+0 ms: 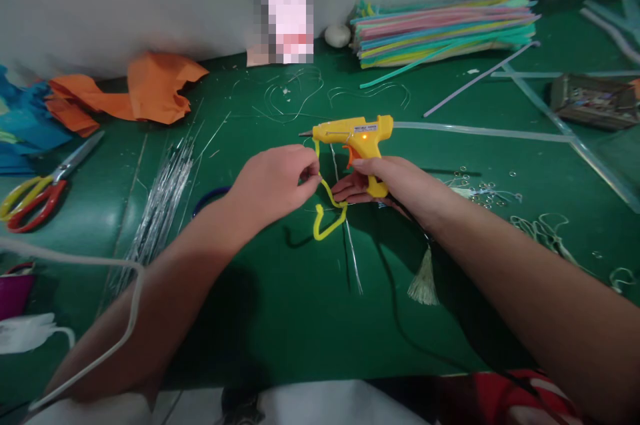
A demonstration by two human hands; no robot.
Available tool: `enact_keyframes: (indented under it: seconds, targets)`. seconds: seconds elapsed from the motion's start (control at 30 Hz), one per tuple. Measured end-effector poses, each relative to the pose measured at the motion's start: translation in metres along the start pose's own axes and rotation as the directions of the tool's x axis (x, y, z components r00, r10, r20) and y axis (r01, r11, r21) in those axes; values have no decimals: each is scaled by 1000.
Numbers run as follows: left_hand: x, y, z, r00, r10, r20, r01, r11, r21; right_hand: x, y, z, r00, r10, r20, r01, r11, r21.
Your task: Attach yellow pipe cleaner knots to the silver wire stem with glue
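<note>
1 bent yellow fuzzy stem [331, 232] was found at the dial's centre, over the green desk [300, 318]. The left hand [277, 178], at its 10 o'clock, pinched it in a thumb-and-forefinger grip; the right hand [397, 178] had its grip wrapped round a glue gun [367, 145] at 1 o'clock, nozzle [305, 134] just beside the stem's upper end. Step judged: glue application. Next move appeared to require steady alignment.
</note>
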State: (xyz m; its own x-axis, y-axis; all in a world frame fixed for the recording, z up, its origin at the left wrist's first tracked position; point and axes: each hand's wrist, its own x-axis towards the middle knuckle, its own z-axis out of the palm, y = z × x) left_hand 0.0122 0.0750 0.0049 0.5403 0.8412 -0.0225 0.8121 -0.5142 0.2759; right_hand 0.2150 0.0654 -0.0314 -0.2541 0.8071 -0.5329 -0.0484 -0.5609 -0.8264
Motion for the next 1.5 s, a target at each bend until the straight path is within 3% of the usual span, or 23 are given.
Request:
enact_keyframes:
  seconds: [0.13,0.23,0.47,0.67,0.83,0.93,1.03,1.2,1.37,1.5]
  targets:
    - [-15,3,-8,972,199,123,-197,980,-34,0,1,0,1000,1,28,-1,1000,9]
    - [-25,3,2,953,233,195,-247,968,50,-4,3,3,999,-43,-16,44,999,26]
    - [-31,-11,30,978,202,56,-200,979,-45,-22,3,8,977,-203,-62,206,978,44]
    - [-28,-11,32,961,263,84,-267,963,43,-29,-4,3,935,-340,-96,346,937,46]
    - [-28,-9,31,914,373,158,-402,884,237,-28,-5,-2,955,-268,-127,268,963,-18]
    - [-31,-13,35,847,529,47,-520,810,271,-25,-2,-3,972,-197,-131,189,980,-68]
    - [-32,-17,40,801,596,-63,-568,788,238,-23,0,0,981,-150,-126,135,984,-117]
    - [-32,-17,47,823,560,-96,-544,826,151,-25,3,1,981,-138,-135,122,985,-124]
    - [-34,-13,51,874,476,-98,-462,877,135,-30,7,-4,942,-297,-156,269,946,-180]
    - [-34,-11,51,881,466,-87,-446,877,180,-42,-8,-4,899,-384,-212,312,899,-307]
